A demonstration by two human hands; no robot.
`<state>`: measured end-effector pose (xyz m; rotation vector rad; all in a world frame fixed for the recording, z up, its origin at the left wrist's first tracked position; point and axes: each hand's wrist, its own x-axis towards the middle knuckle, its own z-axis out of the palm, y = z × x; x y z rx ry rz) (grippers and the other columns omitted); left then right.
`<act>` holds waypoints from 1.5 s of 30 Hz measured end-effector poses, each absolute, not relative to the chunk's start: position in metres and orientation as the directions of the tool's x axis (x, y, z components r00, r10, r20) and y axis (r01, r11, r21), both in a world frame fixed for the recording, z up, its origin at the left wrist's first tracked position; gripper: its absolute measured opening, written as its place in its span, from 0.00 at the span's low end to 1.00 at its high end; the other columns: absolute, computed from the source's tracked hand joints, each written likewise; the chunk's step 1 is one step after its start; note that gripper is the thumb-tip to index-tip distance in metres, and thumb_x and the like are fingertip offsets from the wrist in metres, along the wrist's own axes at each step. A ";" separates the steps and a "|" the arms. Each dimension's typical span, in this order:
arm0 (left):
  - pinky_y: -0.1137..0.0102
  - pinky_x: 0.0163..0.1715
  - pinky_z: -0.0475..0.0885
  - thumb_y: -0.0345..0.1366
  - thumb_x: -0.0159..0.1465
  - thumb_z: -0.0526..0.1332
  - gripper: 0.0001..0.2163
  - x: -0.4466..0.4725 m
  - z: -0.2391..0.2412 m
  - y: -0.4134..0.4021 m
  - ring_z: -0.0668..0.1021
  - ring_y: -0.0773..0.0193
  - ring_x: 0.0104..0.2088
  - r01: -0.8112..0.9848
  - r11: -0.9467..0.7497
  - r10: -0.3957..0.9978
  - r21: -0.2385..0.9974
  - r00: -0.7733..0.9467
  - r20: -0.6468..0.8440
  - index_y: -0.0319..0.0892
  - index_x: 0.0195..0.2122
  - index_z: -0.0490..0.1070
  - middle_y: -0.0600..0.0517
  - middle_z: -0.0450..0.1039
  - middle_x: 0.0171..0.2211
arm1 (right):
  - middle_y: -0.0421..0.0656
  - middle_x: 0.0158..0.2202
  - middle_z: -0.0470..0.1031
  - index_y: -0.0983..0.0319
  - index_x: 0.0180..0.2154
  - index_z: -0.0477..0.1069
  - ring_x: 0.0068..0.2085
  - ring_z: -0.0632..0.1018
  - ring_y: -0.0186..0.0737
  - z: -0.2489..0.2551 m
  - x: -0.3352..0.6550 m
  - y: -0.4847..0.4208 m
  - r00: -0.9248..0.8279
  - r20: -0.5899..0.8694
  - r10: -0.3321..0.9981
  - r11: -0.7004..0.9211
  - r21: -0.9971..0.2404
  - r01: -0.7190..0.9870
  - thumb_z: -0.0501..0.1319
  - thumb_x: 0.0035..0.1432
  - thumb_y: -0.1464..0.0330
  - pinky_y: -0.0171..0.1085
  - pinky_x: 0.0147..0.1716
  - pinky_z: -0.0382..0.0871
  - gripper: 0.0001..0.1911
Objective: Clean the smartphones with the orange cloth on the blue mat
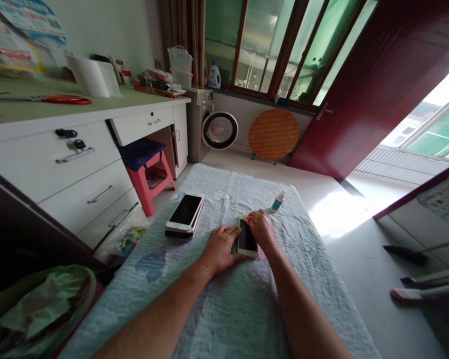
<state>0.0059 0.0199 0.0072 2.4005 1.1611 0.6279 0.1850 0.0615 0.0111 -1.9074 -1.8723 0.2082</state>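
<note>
A white-framed smartphone [248, 238] with a dark screen lies face up on the cloth-covered table. My left hand [221, 246] steadies it by the left edge, fingers along the side and thumb near the bottom corner. Pressed against the top of the screen, my right hand [262, 228] is closed on a small orange cloth [249, 219], mostly hidden under the fingers. To the left rests a stack of several phones, with a white phone [186, 211] on top. Beyond my right hand a small spray bottle [279, 201] with a blue label stands upright.
A pale blue quilted cover [217, 319] drapes the table. On the left are a white drawer desk [97, 187], a red stool [149, 184] and a bin [86, 279] with rubbish. A washing machine [200, 122] with its door open and a round wooden tabletop [274, 133] stand behind.
</note>
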 end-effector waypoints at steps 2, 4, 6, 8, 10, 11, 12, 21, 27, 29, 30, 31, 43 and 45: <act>0.56 0.55 0.63 0.57 0.53 0.66 0.33 0.006 0.007 0.021 0.71 0.47 0.52 0.618 -0.583 0.796 0.527 0.565 0.218 0.44 0.56 0.67 0.47 0.71 0.55 | 0.44 0.33 0.71 0.62 0.34 0.78 0.32 0.71 0.33 0.014 0.178 0.065 0.031 0.186 0.982 0.050 -0.411 0.910 0.56 0.60 0.72 0.30 0.34 0.61 0.12; 0.55 0.56 0.62 0.57 0.54 0.66 0.34 0.005 0.007 0.021 0.71 0.47 0.53 0.620 -0.581 0.796 0.527 0.567 0.211 0.44 0.58 0.66 0.47 0.69 0.57 | 0.44 0.33 0.71 0.62 0.32 0.78 0.32 0.71 0.33 0.017 0.170 0.068 -0.004 0.174 0.985 0.076 -0.412 0.908 0.56 0.60 0.72 0.30 0.34 0.61 0.11; 0.55 0.57 0.62 0.56 0.54 0.66 0.35 0.005 0.006 0.022 0.70 0.47 0.54 0.626 -0.575 0.800 0.526 0.566 0.201 0.44 0.60 0.64 0.47 0.67 0.59 | 0.44 0.33 0.71 0.62 0.31 0.78 0.32 0.71 0.33 0.019 0.161 0.070 -0.042 0.161 0.986 0.107 -0.420 0.901 0.56 0.59 0.73 0.30 0.34 0.61 0.11; 0.54 0.57 0.62 0.55 0.54 0.67 0.34 0.006 0.006 0.022 0.70 0.47 0.55 0.633 -0.570 0.804 0.524 0.562 0.195 0.45 0.59 0.65 0.47 0.68 0.59 | 0.44 0.34 0.71 0.62 0.31 0.77 0.33 0.71 0.33 0.020 0.155 0.071 -0.075 0.151 0.986 0.134 -0.432 0.892 0.57 0.59 0.73 0.30 0.34 0.61 0.11; 0.54 0.57 0.62 0.55 0.54 0.66 0.34 0.006 0.006 0.021 0.70 0.47 0.55 0.637 -0.568 0.806 0.521 0.559 0.196 0.46 0.59 0.65 0.48 0.69 0.58 | 0.44 0.35 0.71 0.63 0.32 0.78 0.34 0.72 0.34 0.021 0.154 0.070 -0.092 0.149 0.985 0.149 -0.443 0.884 0.56 0.59 0.73 0.30 0.35 0.62 0.11; 0.54 0.57 0.62 0.56 0.54 0.66 0.34 0.006 0.007 0.021 0.70 0.47 0.55 0.637 -0.567 0.807 0.521 0.556 0.199 0.46 0.59 0.65 0.48 0.69 0.58 | 0.44 0.35 0.72 0.63 0.33 0.78 0.34 0.72 0.34 0.021 0.154 0.070 -0.094 0.152 0.984 0.153 -0.447 0.881 0.56 0.59 0.73 0.30 0.35 0.62 0.11; 0.54 0.57 0.62 0.57 0.54 0.65 0.34 0.006 0.008 0.020 0.70 0.47 0.55 0.637 -0.567 0.808 0.522 0.554 0.201 0.46 0.59 0.65 0.47 0.68 0.58 | 0.44 0.35 0.72 0.63 0.33 0.78 0.34 0.72 0.33 0.021 0.157 0.069 -0.089 0.154 0.984 0.150 -0.449 0.881 0.56 0.60 0.73 0.30 0.35 0.62 0.11; 0.56 0.56 0.62 0.57 0.55 0.65 0.33 0.007 0.011 0.016 0.70 0.46 0.54 0.627 -0.567 0.809 0.533 0.546 0.218 0.43 0.57 0.66 0.46 0.71 0.54 | 0.45 0.34 0.74 0.63 0.35 0.79 0.35 0.74 0.37 0.016 0.204 0.061 0.031 0.184 0.982 0.045 -0.398 0.916 0.56 0.58 0.74 0.32 0.37 0.62 0.12; 0.56 0.56 0.62 0.58 0.55 0.65 0.34 0.007 0.009 0.017 0.70 0.46 0.54 0.624 -0.574 0.804 0.531 0.554 0.217 0.42 0.57 0.66 0.45 0.71 0.55 | 0.45 0.33 0.74 0.64 0.33 0.78 0.35 0.73 0.37 0.017 0.205 0.060 0.050 0.193 0.980 0.028 -0.381 0.924 0.56 0.57 0.75 0.32 0.36 0.62 0.12; 0.55 0.57 0.61 0.59 0.55 0.64 0.33 0.006 0.008 0.018 0.70 0.46 0.54 0.621 -0.580 0.799 0.528 0.561 0.217 0.43 0.56 0.66 0.46 0.71 0.55 | 0.46 0.34 0.73 0.63 0.32 0.78 0.34 0.72 0.36 0.019 0.196 0.062 0.046 0.181 0.982 0.028 -0.384 0.923 0.55 0.58 0.74 0.32 0.35 0.61 0.12; 0.55 0.57 0.61 0.58 0.55 0.64 0.33 0.006 0.007 0.019 0.70 0.46 0.54 0.620 -0.583 0.796 0.525 0.565 0.217 0.44 0.56 0.66 0.46 0.71 0.55 | 0.45 0.34 0.73 0.63 0.32 0.78 0.33 0.72 0.35 0.020 0.191 0.063 0.039 0.173 0.984 0.031 -0.388 0.921 0.55 0.59 0.74 0.32 0.34 0.61 0.12; 0.55 0.57 0.61 0.58 0.55 0.65 0.33 0.006 0.007 0.019 0.70 0.46 0.54 0.619 -0.586 0.794 0.523 0.567 0.217 0.44 0.57 0.66 0.46 0.70 0.56 | 0.45 0.34 0.72 0.62 0.33 0.78 0.33 0.72 0.35 0.020 0.185 0.064 0.028 0.171 0.985 0.042 -0.395 0.918 0.55 0.59 0.73 0.31 0.34 0.61 0.12; 0.53 0.55 0.65 0.53 0.45 0.72 0.46 0.010 0.000 0.018 0.71 0.45 0.55 0.627 -0.461 0.879 0.628 0.421 0.225 0.42 0.61 0.53 0.41 0.66 0.55 | 0.43 0.33 0.71 0.60 0.31 0.78 0.32 0.71 0.33 0.032 0.167 0.044 -0.241 0.150 0.959 0.282 -0.415 0.865 0.55 0.61 0.74 0.30 0.33 0.61 0.13; 0.52 0.57 0.63 0.50 0.44 0.73 0.49 0.011 -0.002 0.018 0.69 0.44 0.57 0.639 -0.446 0.887 0.627 0.407 0.217 0.43 0.62 0.49 0.39 0.63 0.58 | 0.42 0.32 0.69 0.61 0.30 0.77 0.31 0.70 0.32 0.036 0.168 0.034 -0.295 0.126 0.947 0.321 -0.422 0.848 0.56 0.60 0.74 0.29 0.33 0.61 0.12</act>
